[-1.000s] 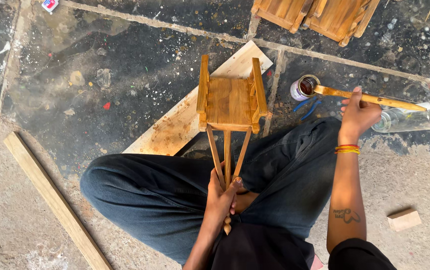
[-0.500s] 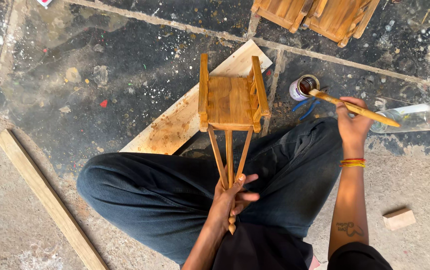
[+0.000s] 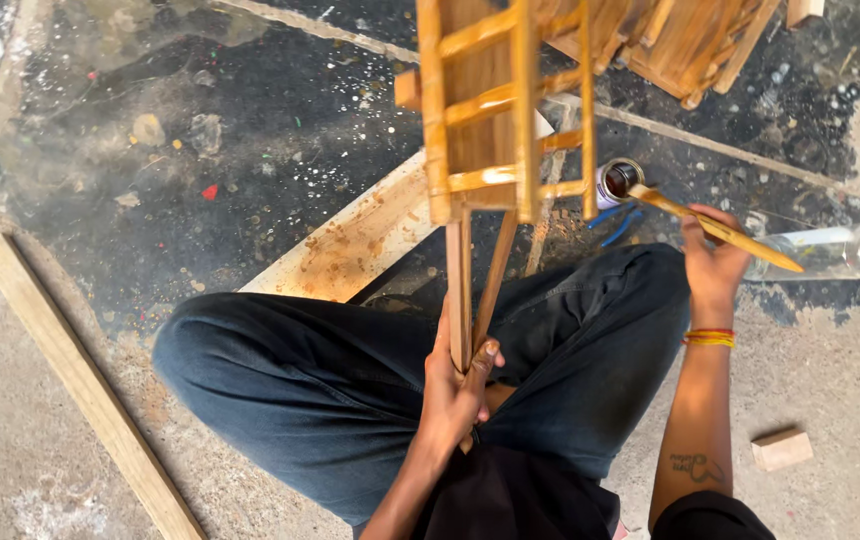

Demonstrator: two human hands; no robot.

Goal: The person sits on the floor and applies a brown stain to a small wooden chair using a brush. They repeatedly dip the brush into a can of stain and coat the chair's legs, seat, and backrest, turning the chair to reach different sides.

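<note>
Here the left hand is closed around two legs of a small wooden stool, holding it raised and tilted over the lap so its rungs face the person. The right hand is closed on a brush, whose tip rests in a small can of dark finish on the floor, within easy reach. A board lies under the knee, a clear bottle beside the right hand.

A clear plastic bottle lies beside a small round tin.
</note>
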